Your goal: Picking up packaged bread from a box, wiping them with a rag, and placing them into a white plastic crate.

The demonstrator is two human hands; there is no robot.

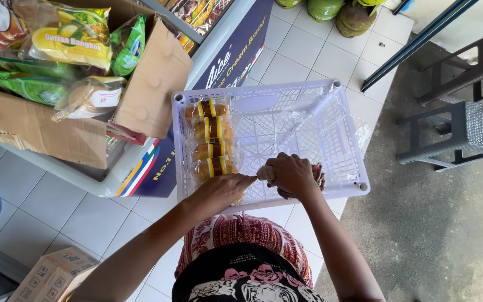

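A white plastic crate (342, 151) sits in front of me, lined with clear plastic. A row of wrapped bread buns (211, 131) lies along its left side. My left hand (219, 190) rests on the nearest bun at the crate's front left, fingers pointing right. Beside it, over the crate's front edge, my right hand (292, 174) is closed on a small wrapped package with a reddish wrapper showing beneath the knuckles. The two hands almost touch.
An open cardboard box (152, 84) full of yellow and green snack bags (68, 39) stands on a chest freezer (141, 168) to the left. Two dark wicker stools (465, 128) stand at right. Green gas cylinders (331, 11) sit at the top; a small carton (46, 274) lies at bottom left.
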